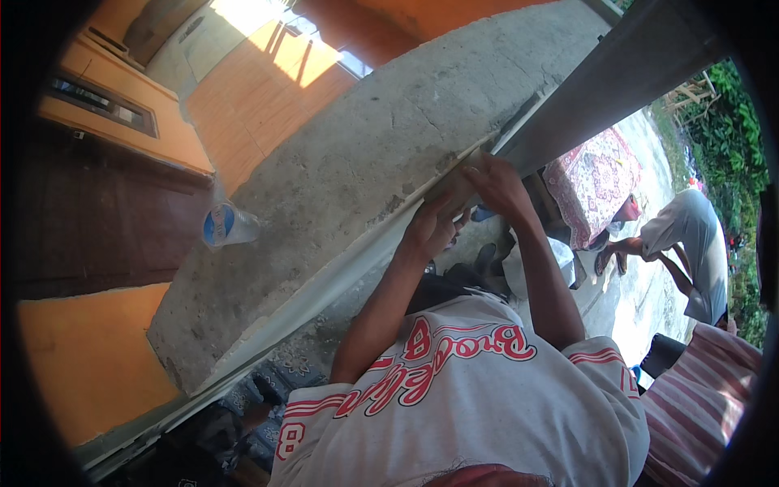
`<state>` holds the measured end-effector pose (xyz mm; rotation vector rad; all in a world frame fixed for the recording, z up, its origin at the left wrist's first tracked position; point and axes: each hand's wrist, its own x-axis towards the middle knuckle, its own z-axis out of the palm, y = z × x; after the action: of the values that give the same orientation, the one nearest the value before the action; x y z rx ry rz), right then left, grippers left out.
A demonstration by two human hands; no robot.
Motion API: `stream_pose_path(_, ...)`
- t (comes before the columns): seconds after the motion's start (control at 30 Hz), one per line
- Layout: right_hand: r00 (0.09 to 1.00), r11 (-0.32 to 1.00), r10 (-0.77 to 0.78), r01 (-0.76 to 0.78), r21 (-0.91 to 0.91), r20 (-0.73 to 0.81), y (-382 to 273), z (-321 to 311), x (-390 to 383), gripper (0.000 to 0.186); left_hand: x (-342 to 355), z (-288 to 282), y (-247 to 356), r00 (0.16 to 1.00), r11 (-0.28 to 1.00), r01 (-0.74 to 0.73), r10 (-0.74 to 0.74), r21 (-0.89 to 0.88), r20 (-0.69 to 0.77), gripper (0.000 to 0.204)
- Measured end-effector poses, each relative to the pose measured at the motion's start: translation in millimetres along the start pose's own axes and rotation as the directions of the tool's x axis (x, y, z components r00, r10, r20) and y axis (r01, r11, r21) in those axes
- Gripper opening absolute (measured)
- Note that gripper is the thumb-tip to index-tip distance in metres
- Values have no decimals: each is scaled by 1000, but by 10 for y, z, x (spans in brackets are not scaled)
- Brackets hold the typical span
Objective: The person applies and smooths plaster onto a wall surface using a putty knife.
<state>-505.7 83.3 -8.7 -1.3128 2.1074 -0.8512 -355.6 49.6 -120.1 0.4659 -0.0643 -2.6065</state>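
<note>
Both hands are close together at the edge of a concrete ledge (349, 162), beside the foot of a grey post (600, 89). A flat grey-brown piece (451, 191) lies between them; its exact kind is not clear. My left hand (430, 229) is closed at its lower end, the fingers curled and partly hidden. My right hand (497, 185) bends over its upper end near the post, with fingers closed against it. Shade and the hands themselves hide part of the piece.
A clear plastic cup with a blue lid (230, 225) lies on the ledge's left part. To the right, a red-and-white patterned cloth (592, 183) covers something. Beyond it a person in grey (694, 243) bends over; striped fabric (702, 394) is close at lower right.
</note>
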Motion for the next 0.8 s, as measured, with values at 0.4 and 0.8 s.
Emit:
stream_pose_path(0.4, 991, 967, -133, 130, -219, 1, -34, 187, -12, 37, -100, -115, 43, 996, 997, -50, 54, -52, 76, 37)
stream_pose_path(0.8, 982, 980, -108, 132, -152, 153, -782, 1355, -872, 38, -1707, -720, 537, 994, 991, -107, 108, 86, -8, 35)
